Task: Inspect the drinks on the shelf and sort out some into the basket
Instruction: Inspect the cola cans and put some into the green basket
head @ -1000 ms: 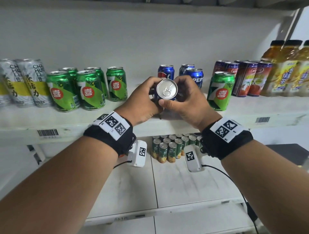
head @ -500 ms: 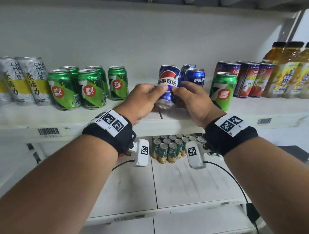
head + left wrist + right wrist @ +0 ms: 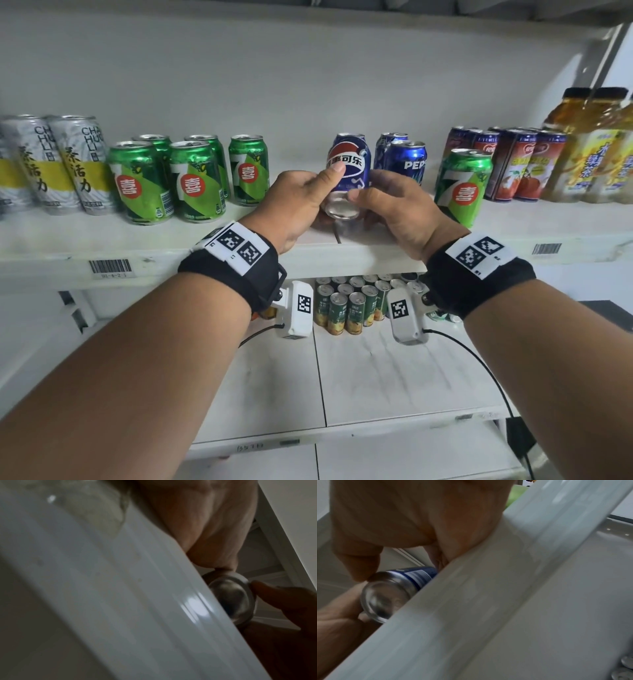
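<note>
While my left hand (image 3: 294, 202) and right hand (image 3: 399, 209) both grip the blue aluminium Pepsi can (image 3: 347, 174), tilted above the white shelf (image 3: 137, 246) edge, I'm inspecting its base; next, I judge: keep or basket.

Shop, barcoded shelf (image 3: 109, 265), rowed drink cans (image 3: 197, 181)

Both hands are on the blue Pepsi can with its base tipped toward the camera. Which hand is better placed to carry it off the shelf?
Probably left. The left hand wraps the Pepsi can, thumb across its label; the right hand only pinches near the base.
</note>
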`<control>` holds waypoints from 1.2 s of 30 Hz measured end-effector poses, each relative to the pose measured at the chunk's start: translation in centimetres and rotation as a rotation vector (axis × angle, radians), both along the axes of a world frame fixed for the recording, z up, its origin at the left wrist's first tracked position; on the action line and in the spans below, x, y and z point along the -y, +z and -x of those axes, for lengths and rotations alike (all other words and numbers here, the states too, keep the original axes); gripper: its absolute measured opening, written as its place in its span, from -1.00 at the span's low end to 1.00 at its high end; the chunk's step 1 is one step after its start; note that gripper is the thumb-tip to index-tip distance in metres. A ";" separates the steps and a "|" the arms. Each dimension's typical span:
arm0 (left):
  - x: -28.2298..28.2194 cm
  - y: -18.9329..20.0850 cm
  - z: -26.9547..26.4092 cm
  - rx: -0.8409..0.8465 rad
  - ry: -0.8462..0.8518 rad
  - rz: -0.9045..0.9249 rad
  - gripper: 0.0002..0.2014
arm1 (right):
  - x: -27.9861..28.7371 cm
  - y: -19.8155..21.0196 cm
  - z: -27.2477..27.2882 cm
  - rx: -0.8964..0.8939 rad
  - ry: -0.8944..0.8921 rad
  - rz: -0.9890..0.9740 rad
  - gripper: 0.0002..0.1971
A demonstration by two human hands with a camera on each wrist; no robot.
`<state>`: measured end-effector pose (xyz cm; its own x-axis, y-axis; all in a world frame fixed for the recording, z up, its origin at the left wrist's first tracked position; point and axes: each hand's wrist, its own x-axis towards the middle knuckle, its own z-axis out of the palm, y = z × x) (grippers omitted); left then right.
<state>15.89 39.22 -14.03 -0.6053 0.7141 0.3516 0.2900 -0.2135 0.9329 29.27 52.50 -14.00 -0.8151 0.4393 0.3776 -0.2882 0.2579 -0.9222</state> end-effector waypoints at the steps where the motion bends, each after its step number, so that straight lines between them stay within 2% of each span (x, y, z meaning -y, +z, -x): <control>1: 0.1 0.0 -0.1 -0.005 -0.016 -0.014 -0.42 | 0.0 0.0 0.0 -0.018 -0.016 -0.001 -0.53; 3: 0.3 0.2 -0.3 -0.006 -0.026 -0.026 -0.54 | 0.0 0.0 -0.1 -0.046 -0.031 0.007 -0.58; 7: 0.3 0.3 -0.5 0.021 -0.043 -0.017 -0.57 | -0.2 -0.1 -0.1 -0.088 -0.021 0.062 -0.68; 9: 0.5 0.3 -0.6 0.010 -0.064 0.001 -0.68 | -0.2 -0.1 -0.1 -0.111 -0.016 0.067 -0.66; 11: 0.7 0.3 -0.7 -0.051 -0.083 0.018 -0.71 | -0.4 -0.3 -0.1 -0.137 -0.027 0.062 -0.60; 16: 0.9 0.1 -0.9 -0.246 -0.030 -0.005 -0.52 | -0.2 -0.4 -0.2 -0.200 0.016 0.061 -0.52; 19: 0.9 0.1 -0.8 -0.330 -0.020 0.034 -0.45 | 0.0 -0.4 -0.2 -0.182 0.002 -0.005 -0.48; 26: 0.6 0.2 -1.1 -0.366 -0.031 0.073 -0.27 | -0.2 -0.6 -0.5 -0.123 -0.013 -0.126 -0.31; 32: 0.7 0.1 -1.1 -0.392 -0.037 0.089 -0.26 | -0.2 -0.5 -0.6 -0.125 0.005 -0.070 -0.55; 36: 0.8 0.1 -0.8 -0.383 -0.018 0.093 -0.31 | -0.1 -0.3 -0.6 -0.180 -0.035 0.004 -0.82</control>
<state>16.69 38.44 -13.91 -0.4296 0.7630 0.4830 0.6178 -0.1417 0.7735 29.82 52.56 -14.31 -0.7189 0.4677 0.5142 -0.4396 0.2672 -0.8576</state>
